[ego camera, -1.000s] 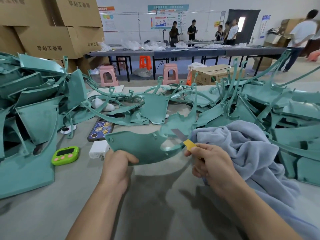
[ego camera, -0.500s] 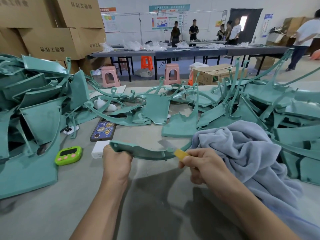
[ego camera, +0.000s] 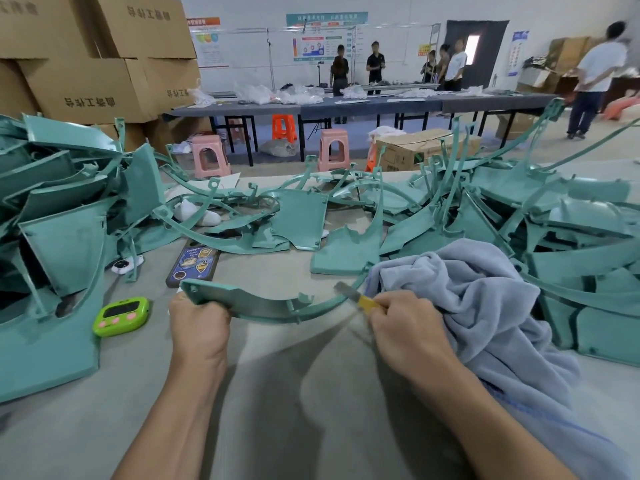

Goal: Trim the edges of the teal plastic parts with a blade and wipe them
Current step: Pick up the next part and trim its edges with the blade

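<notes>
Grey table (ego camera: 304,393) heaped with teal parts (ego camera: 62,244); boxes (ego camera: 86,88) behind.

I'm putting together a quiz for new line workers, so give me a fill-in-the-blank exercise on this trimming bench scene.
The left hand grips a curved plastic part coloured ____.
The right hand holds a blade with a ____ handle.
The grey cloth lies on the person's ____ side.
The timer left of the left hand is ____.
Missing words: teal, yellow, right, green.
</notes>
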